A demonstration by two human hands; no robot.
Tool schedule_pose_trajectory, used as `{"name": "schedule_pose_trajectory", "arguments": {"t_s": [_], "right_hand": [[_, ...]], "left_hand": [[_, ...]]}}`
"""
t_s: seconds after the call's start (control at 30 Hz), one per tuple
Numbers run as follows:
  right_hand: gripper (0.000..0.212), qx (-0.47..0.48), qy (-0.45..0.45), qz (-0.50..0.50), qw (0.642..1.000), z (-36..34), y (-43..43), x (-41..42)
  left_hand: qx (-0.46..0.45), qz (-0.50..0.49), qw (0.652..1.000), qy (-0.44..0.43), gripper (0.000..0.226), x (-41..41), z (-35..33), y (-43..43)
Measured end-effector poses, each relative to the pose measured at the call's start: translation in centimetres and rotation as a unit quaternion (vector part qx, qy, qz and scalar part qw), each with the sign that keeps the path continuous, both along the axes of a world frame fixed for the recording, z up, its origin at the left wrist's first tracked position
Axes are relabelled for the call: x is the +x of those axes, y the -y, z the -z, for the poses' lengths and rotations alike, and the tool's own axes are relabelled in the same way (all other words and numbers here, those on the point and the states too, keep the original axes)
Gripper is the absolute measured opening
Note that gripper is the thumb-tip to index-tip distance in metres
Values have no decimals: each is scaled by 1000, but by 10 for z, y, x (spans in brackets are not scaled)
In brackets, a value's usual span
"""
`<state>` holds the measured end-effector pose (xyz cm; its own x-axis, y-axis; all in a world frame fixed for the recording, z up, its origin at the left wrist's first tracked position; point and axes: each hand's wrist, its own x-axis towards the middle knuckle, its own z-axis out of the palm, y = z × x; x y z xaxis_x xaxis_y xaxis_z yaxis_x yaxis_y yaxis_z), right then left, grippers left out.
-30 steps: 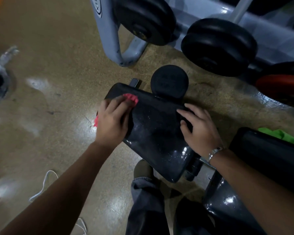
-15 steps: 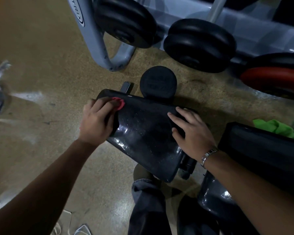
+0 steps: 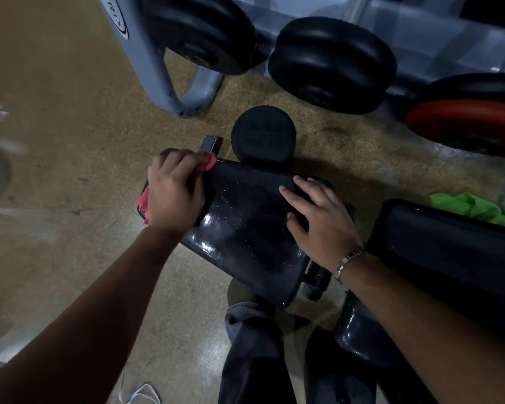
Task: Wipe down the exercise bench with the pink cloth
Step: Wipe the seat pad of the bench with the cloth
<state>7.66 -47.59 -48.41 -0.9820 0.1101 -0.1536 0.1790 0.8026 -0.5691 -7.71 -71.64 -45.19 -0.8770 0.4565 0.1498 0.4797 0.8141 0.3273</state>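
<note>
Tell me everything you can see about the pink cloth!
The pink cloth looks soft and bunched up. Most of it hides under the left hand, which presses it flat on the far left corner of the shiny black bench pad. Only two bits peek out: one by the fingertips, one hanging over the pad's left edge.

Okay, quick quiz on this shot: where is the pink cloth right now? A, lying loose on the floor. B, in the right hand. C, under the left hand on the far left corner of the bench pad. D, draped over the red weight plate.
C: the pink cloth peeks out from under the left hand pressing on the bench pad; the right hand lies flat and bare.
</note>
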Motion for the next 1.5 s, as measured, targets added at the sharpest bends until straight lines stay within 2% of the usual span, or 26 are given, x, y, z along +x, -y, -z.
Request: {"name": "schedule_pose_trajectory", "arguments": {"t_s": [0.07,0.1,0.2,0.27,0.43,0.6,0.67,0.77,0.8,0.83,0.93,1.0,1.2,1.37,1.43,1.5], "right_hand": [[52,0,-6,11,1000,2,3,2],[52,-1,-9,15,1000,2,4,3],[52,-3,-12,12,1000,3,3,3],[51,-2,-11,7,1000,4,0,2],[51,-6,-17,13,1000,7,1,4],[50,-6,-17,-1,1000,8,-4,2],[50,4,-25,-13,1000,8,-7,1],[50,13,-28,-14,999,8,-6,3],[50,9,-27,-6,1000,8,-4,3],[50,4,-24,3,1000,8,-2,4],[50,-8,-21,4,1000,7,-1,2],[49,-5,-29,-5,1000,8,-5,2],[49,-4,-28,-7,1000,7,-5,3],[49,-11,-31,-7,999,8,-7,2],[48,-9,-36,-12,999,9,-9,1],[48,-10,-38,-13,999,10,-9,2]], "left_hand": [[11,-44,999,10,28,4,0,-15],[8,-31,999,14,29,8,0,-15],[-21,99,995,4,35,10,-4,8],[-39,141,989,-5,34,-2,-5,19],[-18,27,999,9,30,-2,0,-11],[-75,202,976,7,40,1,-7,19],[-84,176,981,10,38,-7,-9,19],[-70,32,997,26,34,-4,-6,-13],[-66,12,997,31,34,1,-6,-24],[-64,24,997,35,34,5,-5,-29],[-63,158,985,28,37,10,-6,-12],[-65,204,977,19,36,5,-6,2],[-21,74,996,48,32,0,1,-22],[-61,171,983,17,38,8,1,20],[-58,116,992,4,39,10,3,25],[-32,17,999,-2,39,26,7,13]]}}
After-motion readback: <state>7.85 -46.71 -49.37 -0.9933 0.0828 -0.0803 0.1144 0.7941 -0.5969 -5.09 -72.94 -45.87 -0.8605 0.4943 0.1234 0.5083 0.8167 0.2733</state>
